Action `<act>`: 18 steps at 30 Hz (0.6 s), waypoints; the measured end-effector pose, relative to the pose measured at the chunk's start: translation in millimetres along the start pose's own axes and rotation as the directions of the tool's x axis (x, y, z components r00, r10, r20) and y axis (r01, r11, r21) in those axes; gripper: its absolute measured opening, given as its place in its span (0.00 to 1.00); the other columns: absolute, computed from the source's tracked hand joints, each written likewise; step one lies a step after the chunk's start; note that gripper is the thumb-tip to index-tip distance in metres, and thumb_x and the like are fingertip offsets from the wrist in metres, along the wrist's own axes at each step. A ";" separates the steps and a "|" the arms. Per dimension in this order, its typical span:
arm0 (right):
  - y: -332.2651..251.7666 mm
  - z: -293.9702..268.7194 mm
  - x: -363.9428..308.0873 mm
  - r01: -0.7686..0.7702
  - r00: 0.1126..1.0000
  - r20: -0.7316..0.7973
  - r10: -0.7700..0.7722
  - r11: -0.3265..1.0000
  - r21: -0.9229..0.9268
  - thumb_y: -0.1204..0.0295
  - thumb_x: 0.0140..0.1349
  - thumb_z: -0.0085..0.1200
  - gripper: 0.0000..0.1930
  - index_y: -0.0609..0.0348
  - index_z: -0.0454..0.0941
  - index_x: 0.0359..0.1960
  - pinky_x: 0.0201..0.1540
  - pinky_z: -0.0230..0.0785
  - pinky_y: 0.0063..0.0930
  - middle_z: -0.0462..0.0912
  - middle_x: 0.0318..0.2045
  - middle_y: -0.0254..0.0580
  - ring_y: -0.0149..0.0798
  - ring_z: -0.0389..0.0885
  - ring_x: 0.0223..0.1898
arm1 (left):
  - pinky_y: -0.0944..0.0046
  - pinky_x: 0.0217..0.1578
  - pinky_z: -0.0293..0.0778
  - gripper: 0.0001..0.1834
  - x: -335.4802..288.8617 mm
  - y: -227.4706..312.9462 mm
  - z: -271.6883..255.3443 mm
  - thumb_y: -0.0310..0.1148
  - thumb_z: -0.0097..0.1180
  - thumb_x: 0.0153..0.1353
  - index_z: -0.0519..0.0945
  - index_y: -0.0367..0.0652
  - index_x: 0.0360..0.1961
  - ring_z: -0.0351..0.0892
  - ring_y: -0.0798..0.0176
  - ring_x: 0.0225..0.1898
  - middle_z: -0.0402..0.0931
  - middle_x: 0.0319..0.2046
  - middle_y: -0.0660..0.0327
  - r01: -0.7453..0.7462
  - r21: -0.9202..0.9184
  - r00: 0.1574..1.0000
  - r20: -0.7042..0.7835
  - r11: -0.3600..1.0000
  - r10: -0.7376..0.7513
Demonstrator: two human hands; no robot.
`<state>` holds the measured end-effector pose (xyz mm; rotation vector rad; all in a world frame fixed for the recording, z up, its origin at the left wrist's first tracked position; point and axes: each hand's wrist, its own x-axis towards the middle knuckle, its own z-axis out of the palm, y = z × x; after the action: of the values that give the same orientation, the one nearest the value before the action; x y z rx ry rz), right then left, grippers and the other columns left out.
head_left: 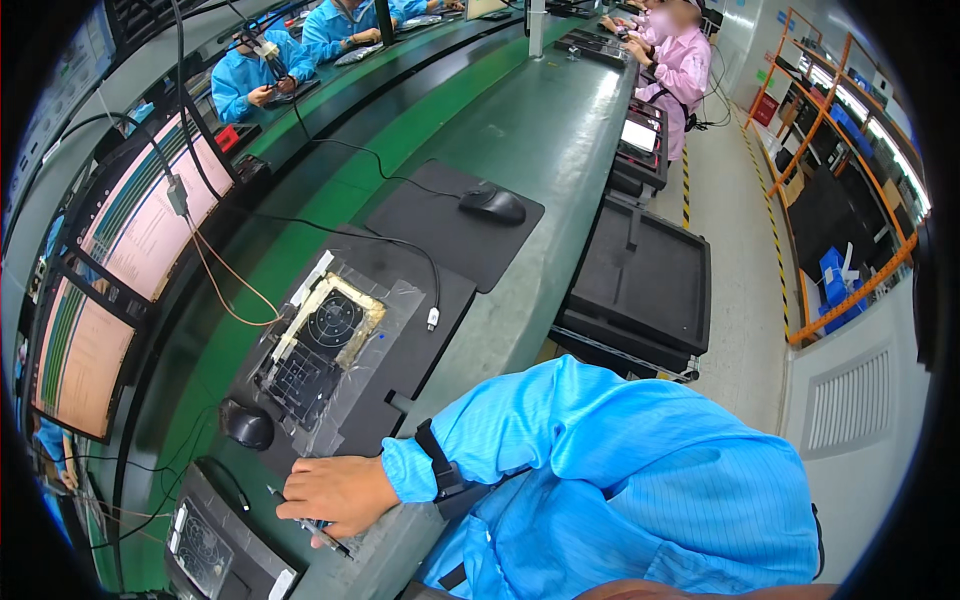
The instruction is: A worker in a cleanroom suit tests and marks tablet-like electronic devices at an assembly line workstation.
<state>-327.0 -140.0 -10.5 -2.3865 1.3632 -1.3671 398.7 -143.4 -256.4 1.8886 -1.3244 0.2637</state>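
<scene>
One right hand (338,495) in a blue sleeve (630,430) curls palm-down over a slim dark tool (338,547) at the bench's edge, fingers closed around it and both ends poking out; the left hand is out of view, its state impossible to tell. The tool lies directly beneath the palm, touching the thumb.

Well off to the hand's right and ahead, a shallow black bin (645,285) shows a flat dark surface, whether lid or floor unclear. Farther ahead, a dark tray (640,172) bears a white panel (640,136). At far right, a blue bin (832,290) on an orange rack (815,125) has something white in it.

Just ahead of the hand, a cream frame (372,328) surrounds a black target panel (335,320). A black mouse (247,425) sits near, ahead and left; a second patterned panel (202,550) lies left of the fingers.
</scene>
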 end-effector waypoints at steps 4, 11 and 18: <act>1.4 2.1 -0.3 -0.010 0.999 0.032 0.010 1.000 -0.007 0.51 0.59 0.68 0.28 0.59 0.75 0.50 0.52 0.63 0.40 0.76 0.36 0.42 0.47 0.76 0.41 | 0.49 0.49 0.76 0.17 0.7 3.7 -0.7 0.37 0.62 0.68 0.79 0.33 0.48 0.78 0.45 0.42 0.79 0.41 0.44 -0.018 0.081 1.000 0.023 0.997 0.016; 1.4 2.8 0.0 0.004 1.000 -0.005 -0.004 1.000 0.009 0.51 0.60 0.68 0.27 0.59 0.75 0.49 0.52 0.63 0.40 0.76 0.36 0.42 0.46 0.75 0.41 | 0.48 0.50 0.76 0.19 -2.3 13.5 -4.5 0.37 0.60 0.70 0.76 0.31 0.53 0.79 0.45 0.45 0.79 0.45 0.42 0.157 -0.137 0.985 0.094 0.978 -0.145; 2.0 3.2 -0.3 0.017 1.000 -0.018 -0.017 1.000 -0.005 0.51 0.60 0.68 0.27 0.59 0.75 0.48 0.51 0.63 0.40 0.76 0.35 0.42 0.46 0.75 0.41 | 0.47 0.49 0.77 0.18 -3.0 13.5 -7.5 0.36 0.60 0.70 0.77 0.31 0.51 0.79 0.43 0.44 0.79 0.43 0.41 0.007 -0.124 0.996 0.088 0.992 0.003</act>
<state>-326.1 -142.0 -13.5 -2.4000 1.3556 -1.3944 387.7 -137.9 -246.6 1.8144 -1.3652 0.0956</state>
